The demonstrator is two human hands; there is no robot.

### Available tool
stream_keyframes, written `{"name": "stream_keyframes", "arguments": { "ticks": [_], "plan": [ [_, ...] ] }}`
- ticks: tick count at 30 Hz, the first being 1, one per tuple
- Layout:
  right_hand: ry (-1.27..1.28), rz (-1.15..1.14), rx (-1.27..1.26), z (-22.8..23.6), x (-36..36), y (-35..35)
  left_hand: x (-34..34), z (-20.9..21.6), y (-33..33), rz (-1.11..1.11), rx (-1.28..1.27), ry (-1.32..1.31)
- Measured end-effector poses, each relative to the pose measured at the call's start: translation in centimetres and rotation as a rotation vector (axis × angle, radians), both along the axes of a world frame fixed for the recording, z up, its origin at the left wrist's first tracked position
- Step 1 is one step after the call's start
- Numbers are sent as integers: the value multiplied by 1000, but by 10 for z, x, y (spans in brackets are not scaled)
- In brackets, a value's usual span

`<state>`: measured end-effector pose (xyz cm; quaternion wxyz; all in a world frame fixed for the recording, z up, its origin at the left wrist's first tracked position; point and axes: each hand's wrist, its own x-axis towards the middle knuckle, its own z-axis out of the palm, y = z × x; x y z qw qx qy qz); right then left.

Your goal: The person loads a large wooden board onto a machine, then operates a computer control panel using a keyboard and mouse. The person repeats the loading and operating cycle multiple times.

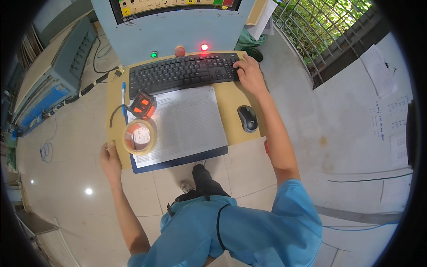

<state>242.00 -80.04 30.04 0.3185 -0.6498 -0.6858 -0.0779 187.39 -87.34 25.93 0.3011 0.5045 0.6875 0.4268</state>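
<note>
My right hand rests at the right end of a black keyboard, its fingers bent over the number pad and holding nothing. My left hand grips the left front edge of a light wooden board that serves as a desk; part of its fingers is hidden. A black mouse lies below my right hand. Between my arms, printed sheets lie on a dark blue clipboard. A roll of clear tape and an orange and black tape measure sit on the sheets' left side.
Behind the keyboard stands a light blue cabinet with a screen, a green button, a red knob and a lit red lamp. A blue pen lies at left. Grey machinery and a barred window flank the desk.
</note>
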Motion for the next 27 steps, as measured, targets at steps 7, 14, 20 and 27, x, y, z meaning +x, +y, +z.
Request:
{"name": "stream_keyframes", "arguments": {
  "ticks": [7, 14, 20, 27],
  "plan": [
    [75, -4, 93, -7, -5, 8, 1, 4, 0, -10, 4, -8],
    [31, -49, 193, 7, 8, -2, 0, 3, -1, -3, 18, 38],
    [13, -123, 116, -4, 8, -29, 1, -2, -2, 21, 74, 109],
    [371, -191, 152, 18, -42, -104, 0, 2, -3, 60, 22, 132]
  ]
}}
